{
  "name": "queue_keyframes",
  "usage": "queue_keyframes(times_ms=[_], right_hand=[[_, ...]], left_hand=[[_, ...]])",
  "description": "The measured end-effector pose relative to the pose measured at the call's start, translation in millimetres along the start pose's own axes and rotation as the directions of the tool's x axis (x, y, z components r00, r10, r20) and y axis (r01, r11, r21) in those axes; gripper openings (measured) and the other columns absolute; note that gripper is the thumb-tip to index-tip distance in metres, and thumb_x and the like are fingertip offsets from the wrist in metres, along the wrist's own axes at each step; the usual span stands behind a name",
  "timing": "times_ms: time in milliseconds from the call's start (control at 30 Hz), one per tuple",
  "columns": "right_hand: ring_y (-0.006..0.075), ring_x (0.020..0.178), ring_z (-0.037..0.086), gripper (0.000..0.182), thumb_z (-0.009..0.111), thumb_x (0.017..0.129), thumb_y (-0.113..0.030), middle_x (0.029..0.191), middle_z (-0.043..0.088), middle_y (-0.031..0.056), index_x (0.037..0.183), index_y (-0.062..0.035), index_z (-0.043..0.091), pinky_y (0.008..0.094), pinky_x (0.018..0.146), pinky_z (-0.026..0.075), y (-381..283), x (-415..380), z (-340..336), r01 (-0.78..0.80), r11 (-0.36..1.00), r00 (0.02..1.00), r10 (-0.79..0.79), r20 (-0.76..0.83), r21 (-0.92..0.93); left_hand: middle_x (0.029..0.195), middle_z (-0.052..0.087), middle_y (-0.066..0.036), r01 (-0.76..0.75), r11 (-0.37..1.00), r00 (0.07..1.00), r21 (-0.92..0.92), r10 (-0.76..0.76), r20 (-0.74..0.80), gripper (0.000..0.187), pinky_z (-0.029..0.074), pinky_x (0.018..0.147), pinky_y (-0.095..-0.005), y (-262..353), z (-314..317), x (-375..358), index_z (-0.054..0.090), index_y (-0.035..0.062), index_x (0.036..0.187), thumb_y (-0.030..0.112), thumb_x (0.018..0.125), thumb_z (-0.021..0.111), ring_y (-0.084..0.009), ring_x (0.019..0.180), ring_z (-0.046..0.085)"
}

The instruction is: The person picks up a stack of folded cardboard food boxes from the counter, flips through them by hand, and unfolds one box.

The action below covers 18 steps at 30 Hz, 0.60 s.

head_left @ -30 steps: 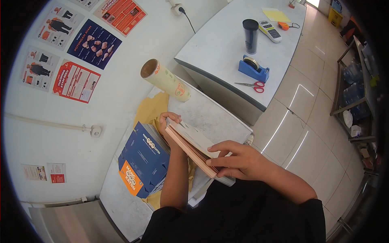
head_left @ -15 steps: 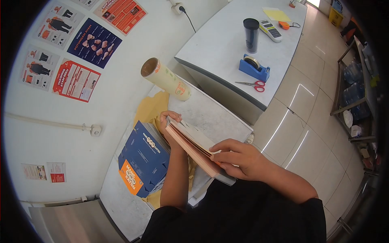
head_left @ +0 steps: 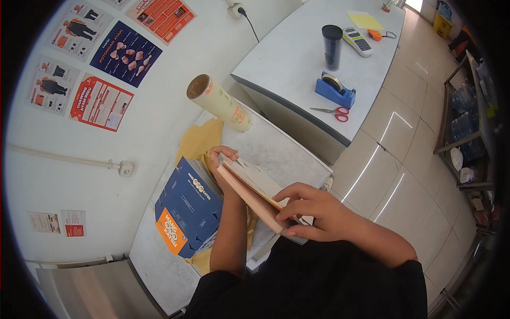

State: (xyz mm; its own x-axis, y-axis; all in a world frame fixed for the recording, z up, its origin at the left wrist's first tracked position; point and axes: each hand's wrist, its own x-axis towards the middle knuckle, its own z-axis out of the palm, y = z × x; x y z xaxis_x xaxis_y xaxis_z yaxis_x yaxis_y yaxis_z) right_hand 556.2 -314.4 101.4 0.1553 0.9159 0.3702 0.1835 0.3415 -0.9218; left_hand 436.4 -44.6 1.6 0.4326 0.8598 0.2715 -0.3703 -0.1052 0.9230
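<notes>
A thick stack of flat printed sheets [head_left: 249, 198], with pinkish edges, is held at a tilt above the white table. My left hand [head_left: 223, 155] grips its far end, fingers curled over the top corner. At the near end, my right hand [head_left: 308, 212] has its thumb and bent fingers at the edges, where a gap shows between the sheets. Left of my left forearm lies a pile of blue flat-folded boxes [head_left: 188, 204] with an orange label, resting on brown paper [head_left: 201, 139].
Behind the hands a pale roll [head_left: 226, 109] stands on the white table [head_left: 281, 154]. The farther table [head_left: 287, 64] bears a dark tumbler [head_left: 332, 50], blue tape dispenser [head_left: 334, 91], red-handled scissors [head_left: 340, 114] and card machine [head_left: 357, 41]. A metal shelf [head_left: 457, 141] stands right.
The fingers of my right hand have shifted slightly along the near edge and spread, and the gap between the sheets is wider. My left hand keeps its hold.
</notes>
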Motion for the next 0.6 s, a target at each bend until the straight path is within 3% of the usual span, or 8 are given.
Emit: queue_keyframes(times_ms=[67, 133, 267, 500, 600], right_hand=[[0.0262, 0.100, 0.069, 0.020, 0.080, 0.089, -0.017, 0.128, 0.060, 0.0117, 0.105, -0.0099, 0.070, 0.0337, 0.082, 0.059, 0.2, 0.6, -1.8, -0.033, 0.999, 0.999, 0.033, 0.003, 0.023], [0.0257, 0.101, 0.068, 0.021, 0.081, 0.088, -0.016, 0.128, 0.060, 0.0114, 0.105, -0.0102, 0.070, 0.0335, 0.082, 0.060, 0.1, 0.6, -3.0, -0.057, 0.998, 0.998, 0.057, 0.002, 0.030], [0.0254, 0.101, 0.069, 0.019, 0.081, 0.089, -0.013, 0.128, 0.060, 0.0113, 0.105, -0.0101, 0.070, 0.0334, 0.083, 0.061, 0.4, -0.9, -2.0, -0.081, 0.996, 0.997, 0.081, -0.008, 0.033], [0.0201, 0.096, 0.069, 0.020, 0.082, 0.087, -0.012, 0.130, 0.060, 0.0137, 0.103, -0.0055, 0.073, 0.0311, 0.082, 0.059, 0.2, -0.2, -3.1, -0.064, 0.997, 0.998, 0.064, -0.023, 0.037], [0.0252, 0.101, 0.069, 0.017, 0.080, 0.089, -0.011, 0.128, 0.060, 0.0110, 0.102, -0.0097, 0.069, 0.0328, 0.083, 0.061, -3.0, 0.8, -3.9, -0.097, 0.995, 0.995, 0.097, -0.001, 0.030]], left_hand=[[0.074, 0.055, -0.003, -0.017, 1.000, 1.000, 0.023, 0.017, 0.010, 0.006, 0.050, 0.087, -0.0381, 0.1, -0.4, 0.2, 0.053, 0.0086, 0.092, 0.013, 0.094, 0.057, -0.0155, 0.073, 0.056], [0.074, 0.055, -0.003, -0.015, 1.000, 1.000, 0.005, 0.015, 0.016, 0.011, 0.049, 0.088, -0.0386, -2.1, -1.9, 1.2, 0.054, 0.0086, 0.092, 0.017, 0.099, 0.053, -0.0162, 0.074, 0.055], [0.076, 0.052, -0.006, 0.058, 0.996, 0.998, -0.072, -0.058, -0.002, 0.033, 0.045, 0.090, -0.0376, 5.5, 6.2, -0.1, 0.052, 0.0079, 0.088, 0.032, 0.107, 0.039, -0.0182, 0.074, 0.051], [0.076, 0.052, -0.006, 0.039, 0.999, 0.999, -0.022, -0.039, -0.002, 0.033, 0.045, 0.090, -0.0375, 3.3, 4.9, 0.4, 0.052, 0.0075, 0.088, 0.032, 0.106, 0.040, -0.0182, 0.074, 0.051], [0.076, 0.052, -0.006, 0.033, 0.999, 0.999, 0.014, -0.033, 0.001, 0.032, 0.045, 0.090, -0.0377, 1.9, 3.9, 1.3, 0.052, 0.0073, 0.088, 0.033, 0.105, 0.040, -0.0183, 0.074, 0.051]])
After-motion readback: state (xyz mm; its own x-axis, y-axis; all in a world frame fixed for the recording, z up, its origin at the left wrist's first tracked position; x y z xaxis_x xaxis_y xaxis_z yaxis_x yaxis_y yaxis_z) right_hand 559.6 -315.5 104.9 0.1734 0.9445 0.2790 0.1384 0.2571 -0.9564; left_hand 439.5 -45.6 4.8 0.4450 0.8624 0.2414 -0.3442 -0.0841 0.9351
